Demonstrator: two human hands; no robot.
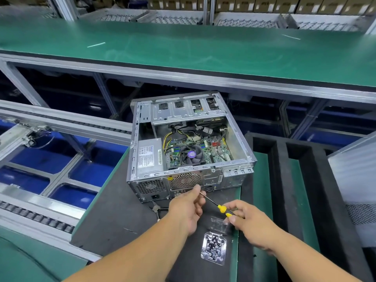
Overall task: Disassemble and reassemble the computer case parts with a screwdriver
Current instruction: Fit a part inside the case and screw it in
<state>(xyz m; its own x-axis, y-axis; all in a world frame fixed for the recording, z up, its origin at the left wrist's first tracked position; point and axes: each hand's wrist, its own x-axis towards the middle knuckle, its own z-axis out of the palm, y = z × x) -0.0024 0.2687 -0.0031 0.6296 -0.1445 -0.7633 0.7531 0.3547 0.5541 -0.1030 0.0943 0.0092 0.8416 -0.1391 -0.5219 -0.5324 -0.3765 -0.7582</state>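
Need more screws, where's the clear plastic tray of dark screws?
The clear plastic tray of dark screws lies low centre in the head view, on the dark mat, between both forearms, near the right hand.

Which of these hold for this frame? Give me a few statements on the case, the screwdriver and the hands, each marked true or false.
1. The computer case lies with its side panel off, insides showing. True.
2. The right hand holds the screwdriver by its yellow handle. True.
3. The left hand rests flat on the green bench. False: its fingers pinch near the screwdriver's shaft tip, by the case's rear panel.
4. The clear tray of screws sits inside the case. False: it lies on the dark mat in front of the case.
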